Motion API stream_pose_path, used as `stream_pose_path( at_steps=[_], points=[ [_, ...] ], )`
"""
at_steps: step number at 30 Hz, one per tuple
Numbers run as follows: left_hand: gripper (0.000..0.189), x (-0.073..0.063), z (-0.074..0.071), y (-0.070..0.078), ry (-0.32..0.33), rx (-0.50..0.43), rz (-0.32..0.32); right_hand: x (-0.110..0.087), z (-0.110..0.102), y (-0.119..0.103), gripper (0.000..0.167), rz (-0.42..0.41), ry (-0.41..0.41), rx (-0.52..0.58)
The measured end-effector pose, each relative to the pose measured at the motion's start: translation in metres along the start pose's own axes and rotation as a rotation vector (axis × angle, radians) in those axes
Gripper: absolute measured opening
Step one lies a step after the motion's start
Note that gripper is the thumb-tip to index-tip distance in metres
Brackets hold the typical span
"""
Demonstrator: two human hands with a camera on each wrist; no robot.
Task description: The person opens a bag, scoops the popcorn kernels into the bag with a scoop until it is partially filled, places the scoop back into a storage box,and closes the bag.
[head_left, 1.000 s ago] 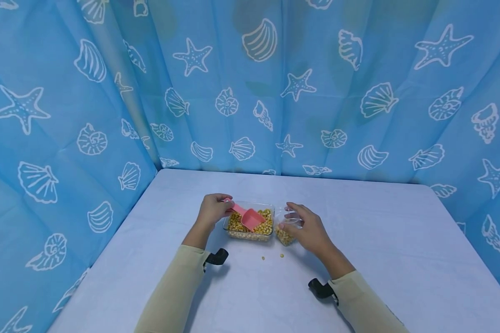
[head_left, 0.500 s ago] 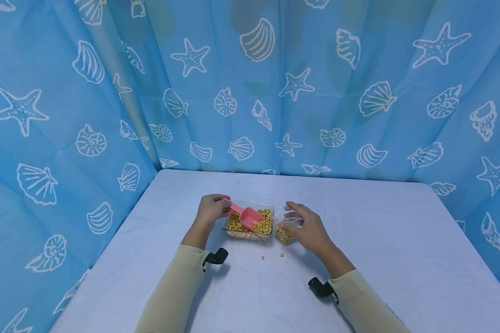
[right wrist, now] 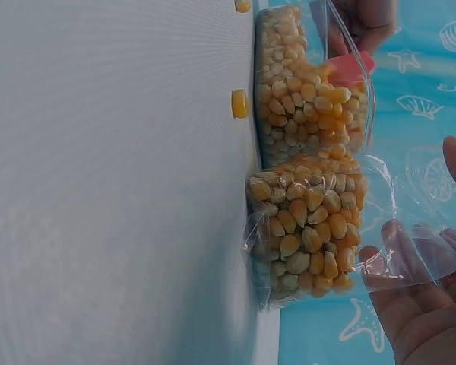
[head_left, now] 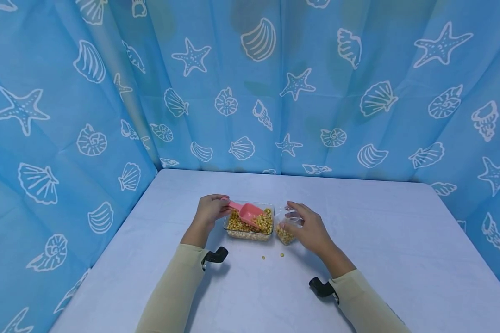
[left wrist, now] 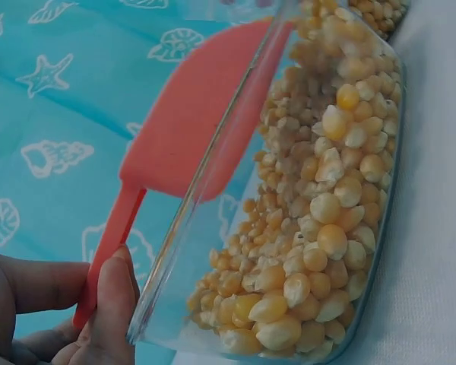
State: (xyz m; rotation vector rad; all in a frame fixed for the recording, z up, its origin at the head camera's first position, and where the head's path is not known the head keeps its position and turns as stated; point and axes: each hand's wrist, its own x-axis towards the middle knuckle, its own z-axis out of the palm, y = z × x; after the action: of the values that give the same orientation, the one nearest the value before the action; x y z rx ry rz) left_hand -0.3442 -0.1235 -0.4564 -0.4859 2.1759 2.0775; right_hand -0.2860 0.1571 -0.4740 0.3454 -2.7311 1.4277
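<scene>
My left hand (head_left: 208, 212) pinches the handle of a pink scoop (head_left: 249, 212) between thumb and fingers. The scoop's bowl lies over the corn kernels (left wrist: 319, 251) in a rectangular glass container (left wrist: 229, 129), with kernels at its front lip. Right beside the container stands a clear plastic bag (right wrist: 311, 236), its lower part filled with corn. My right hand (head_left: 312, 231) is at the bag's upper part, fingers curled round the film on the far side and thumb on the near side. In the right wrist view the fingers show through the plastic.
Two loose kernels (right wrist: 240, 104) lie on the white tabletop (head_left: 258, 296) in front of the container and bag. A blue curtain (head_left: 250, 92) with shell and starfish prints hangs behind the table and along its left side.
The pink scoop's bowl has turned and slid into the corn, and kernels now show at its lip. My right hand and the bag have stayed in place.
</scene>
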Motion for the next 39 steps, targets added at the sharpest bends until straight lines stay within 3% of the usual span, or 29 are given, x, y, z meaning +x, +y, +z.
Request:
stream_pose_path(
  at_steps=[12,21,25,32,39],
  points=[
    [0.036,0.01,-0.009,-0.005,-0.059,-0.251,-0.092,0.001,0.0,-0.001,0.068,0.014,-0.007,0.007],
    [0.038,0.004,-0.005,-0.001,-0.066,-0.355,-0.085,0.001,0.0,0.0,0.068,0.014,-0.011,0.01],
    [0.037,-0.002,0.0,0.004,-0.071,-0.374,-0.046,0.001,0.001,-0.001,0.069,0.014,-0.013,0.021],
    [0.033,-0.012,0.007,0.012,-0.045,-0.427,0.081,0.003,0.001,-0.001,0.068,0.013,-0.016,0.029],
    [0.027,-0.023,0.015,0.017,-0.049,-0.402,0.118,0.001,0.002,0.0,0.069,0.029,-0.021,0.032]
  ],
)
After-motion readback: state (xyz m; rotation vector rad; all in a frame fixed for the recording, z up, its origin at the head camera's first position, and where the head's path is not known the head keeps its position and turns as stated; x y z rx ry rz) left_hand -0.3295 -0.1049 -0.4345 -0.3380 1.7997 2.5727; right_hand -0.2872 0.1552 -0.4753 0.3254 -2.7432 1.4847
